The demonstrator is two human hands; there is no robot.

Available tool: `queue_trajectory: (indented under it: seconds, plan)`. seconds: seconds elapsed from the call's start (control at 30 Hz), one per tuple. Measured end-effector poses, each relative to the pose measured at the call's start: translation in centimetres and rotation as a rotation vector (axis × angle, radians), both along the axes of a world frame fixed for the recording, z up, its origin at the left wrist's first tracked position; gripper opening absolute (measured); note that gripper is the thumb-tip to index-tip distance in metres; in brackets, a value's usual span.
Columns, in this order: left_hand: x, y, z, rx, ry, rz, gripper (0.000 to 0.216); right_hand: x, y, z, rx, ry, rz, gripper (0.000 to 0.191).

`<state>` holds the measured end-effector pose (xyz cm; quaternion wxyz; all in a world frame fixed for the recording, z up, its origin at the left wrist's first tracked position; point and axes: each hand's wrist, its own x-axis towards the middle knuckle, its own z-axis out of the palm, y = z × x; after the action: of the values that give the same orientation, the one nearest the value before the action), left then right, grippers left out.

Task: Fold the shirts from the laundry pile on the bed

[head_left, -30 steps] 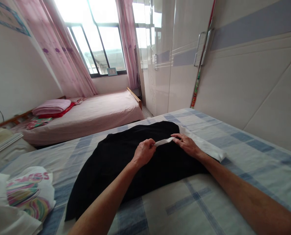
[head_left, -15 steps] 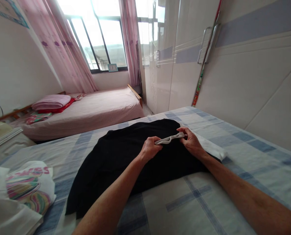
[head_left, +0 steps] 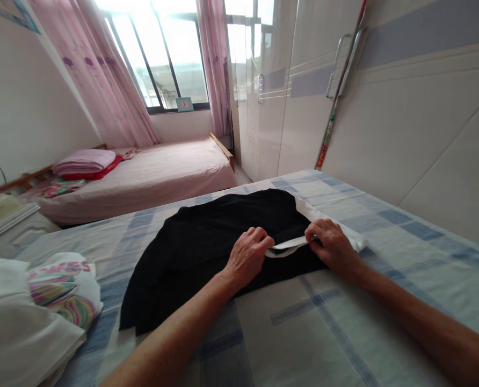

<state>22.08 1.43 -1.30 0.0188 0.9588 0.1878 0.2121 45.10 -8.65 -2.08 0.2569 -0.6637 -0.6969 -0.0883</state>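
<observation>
A black garment (head_left: 199, 242) lies spread on the bed, with white fabric (head_left: 352, 236) showing along its right side. My left hand (head_left: 247, 253) is closed on one end of a white band (head_left: 290, 245) of this garment. The other end is pinched in my right hand (head_left: 333, 243), and the band stretches between the two just over the black cloth. Whether the band is a collar or a cuff, I cannot make out. At the lower left lies a white piece of clothing (head_left: 14, 317) with a colourful print, apart from both hands.
A blue and white checked sheet (head_left: 304, 317) covers the bed under the garments. Beyond it stands a second bed (head_left: 175, 166) with pink bedding, near a window. White wardrobes (head_left: 425, 118) line the right side. A cream-coloured cabinet (head_left: 14, 226) stands at the left.
Both hands have come down and slightly right with the white band, which now sits nearer the black cloth and looks turned over. The camera view has shifted a little.
</observation>
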Motion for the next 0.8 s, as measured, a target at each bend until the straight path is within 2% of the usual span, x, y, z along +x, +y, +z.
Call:
queue_trajectory:
  seconds: [0.1,0.17,0.23,0.33,0.4,0.5,0.57,0.67,0.73,0.8]
  plan:
    - [-0.8,-0.4,0.3,-0.026,0.026,-0.059,0.026,-0.3,-1.3,0.6,-0.107,-0.064,0.103,0.023]
    - [-1.2,-0.7,0.6,-0.095,-0.043,-0.043,0.025,-0.6,-1.9,1.4,-0.131,-0.04,0.086,0.02]
    - [-1.3,-1.0,0.9,-0.141,-0.146,-0.03,0.026,-1.2,-2.0,2.3,-0.055,0.012,0.026,0.016]
    - [-1.1,-1.1,1.1,-0.123,-0.195,-0.064,0.03,-1.8,-1.3,2.9,0.024,0.021,0.051,0.021]
    - [-1.0,-0.8,1.0,-0.144,-0.179,-0.006,0.032,-1.8,-0.5,2.6,0.005,0.048,0.03,0.024]
    - [-1.1,0.4,0.8,-0.272,-0.187,0.193,0.028,-1.0,1.0,1.4,-0.009,0.173,-0.151,0.029]
    - [-0.9,1.1,0.5,-0.356,-0.182,0.276,0.026,-0.4,1.8,0.5,-0.034,0.222,-0.227,0.032]
    - [-0.3,1.4,0.1,-0.382,-0.108,0.293,0.026,0.1,2.4,-0.5,-0.114,0.235,-0.214,0.026]
    - [0.1,1.0,0.1,-0.322,-0.05,0.274,0.019,0.6,2.4,-0.6,-0.146,0.23,-0.192,0.021]
    - [0.2,0.4,0.3,-0.252,-0.036,0.239,0.02,1.5,2.7,-0.1,-0.163,0.236,-0.209,0.025]
